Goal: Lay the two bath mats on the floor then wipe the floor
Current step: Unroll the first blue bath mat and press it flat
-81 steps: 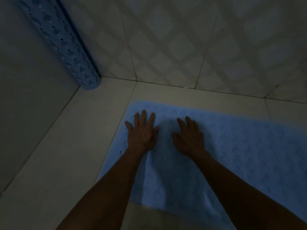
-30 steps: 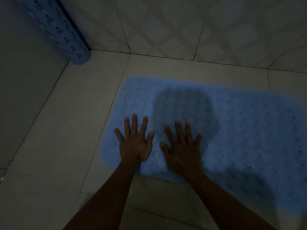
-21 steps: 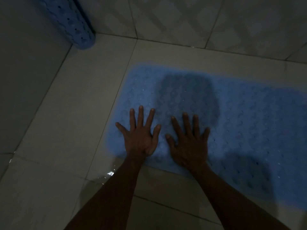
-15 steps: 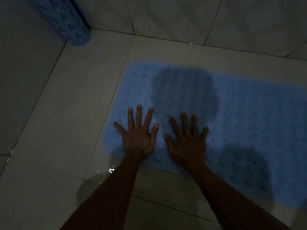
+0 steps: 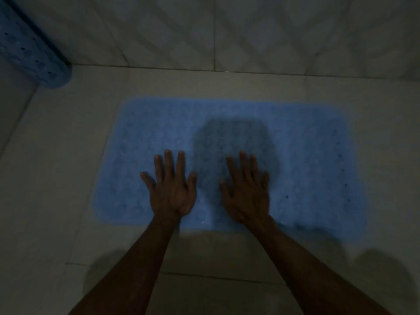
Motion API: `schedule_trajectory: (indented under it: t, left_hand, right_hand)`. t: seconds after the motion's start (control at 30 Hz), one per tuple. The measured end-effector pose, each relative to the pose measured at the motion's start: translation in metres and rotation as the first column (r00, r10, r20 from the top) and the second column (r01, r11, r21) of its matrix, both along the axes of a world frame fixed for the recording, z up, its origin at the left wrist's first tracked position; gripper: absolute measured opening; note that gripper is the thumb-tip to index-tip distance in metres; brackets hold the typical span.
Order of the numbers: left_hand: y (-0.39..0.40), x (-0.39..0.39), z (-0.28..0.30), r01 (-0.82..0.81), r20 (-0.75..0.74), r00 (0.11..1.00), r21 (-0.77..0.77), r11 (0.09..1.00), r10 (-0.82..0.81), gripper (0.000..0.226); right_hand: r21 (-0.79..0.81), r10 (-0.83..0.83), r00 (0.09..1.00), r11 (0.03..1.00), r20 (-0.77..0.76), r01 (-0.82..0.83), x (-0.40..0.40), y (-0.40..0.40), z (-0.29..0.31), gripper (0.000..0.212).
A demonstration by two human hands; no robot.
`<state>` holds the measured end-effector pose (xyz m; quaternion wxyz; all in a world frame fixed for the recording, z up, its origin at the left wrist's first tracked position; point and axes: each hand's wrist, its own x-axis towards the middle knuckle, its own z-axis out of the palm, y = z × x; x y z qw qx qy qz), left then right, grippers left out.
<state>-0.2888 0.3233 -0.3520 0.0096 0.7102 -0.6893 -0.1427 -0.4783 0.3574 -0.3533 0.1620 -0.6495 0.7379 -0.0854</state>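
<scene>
Head view: left hand [image 5: 171, 192] and right hand [image 5: 246, 194] press flat, fingers spread, on the blue mat [image 5: 150, 137]. Wet tiles could make it slide.

1. Two bare forearms enter from the near edge, with no sleeve, cuff or glove on either.
2. The left hand [image 5: 172, 189] wears no ring, watch or band that the dim light shows; its knuckles and tendons stand out on the back.
3. The right hand [image 5: 246, 192] is likewise bare and slightly blurred.
4. Short, unpainted fingernails are faintly visible on the left fingertips [image 5: 168, 153].
</scene>
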Motion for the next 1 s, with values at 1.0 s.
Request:
schedule_trajectory:
  t: [1.0]
  left_hand:
    - [0.006,-0.195,-0.004,0.245,0.052,0.968,0.02,0.969,-0.245,0.067]
  right_hand:
    - [0.055,-0.303,0.948,0.949,-0.093,0.309,-0.17,0.018,0.0,0.062]
